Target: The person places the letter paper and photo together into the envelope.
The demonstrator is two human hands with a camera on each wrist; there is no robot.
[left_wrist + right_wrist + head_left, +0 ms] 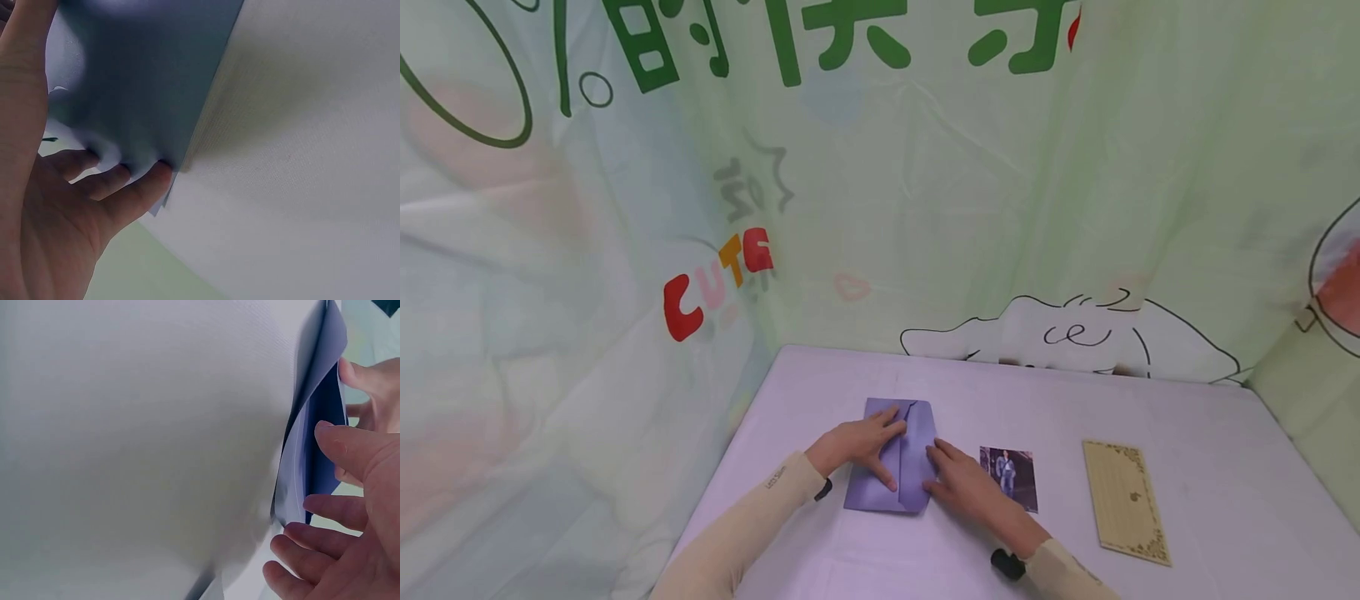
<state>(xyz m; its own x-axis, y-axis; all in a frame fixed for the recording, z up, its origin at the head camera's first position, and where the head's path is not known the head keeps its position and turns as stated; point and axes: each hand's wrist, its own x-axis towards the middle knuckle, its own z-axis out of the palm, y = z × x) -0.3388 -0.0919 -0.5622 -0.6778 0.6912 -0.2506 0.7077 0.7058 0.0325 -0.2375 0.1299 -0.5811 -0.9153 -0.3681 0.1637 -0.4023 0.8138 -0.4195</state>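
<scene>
We see the left hand (861, 444) lying across the purple envelope (916, 462), its fingers spread apart and its thumb pointing down toward the near edge. The right hand (966, 482) touches the envelope's right edge, thumb and index finger apart with a visible gap between them. The envelope lies on the table (827, 379), left of the middle, with a long fold running down between the hands.

Just beyond the right hand lies a small photo (1009, 477) of a standing figure, and well apart to its right a pale wooden board (1126, 502) with dark scrollwork along its border. The table wears a smooth lilac cover. Around it we find printed fabric: a pale green back curtain (925, 208) and a whitish left curtain (587, 292), creased, with the colored letters CUTE (718, 283) near the corner.

The green characters (853, 33) are cut off by the top of the head view, and the outlined cartoon figure (1075, 337) disappears below the table's far edge. Forearm shadow and dimness blur the paper in the left wrist view, where we cannot make out its folds. In the right wrist view the other hand is partly hidden behind the paper, and we cannot identify the dark strip (201, 584) at the bottom.
</scene>
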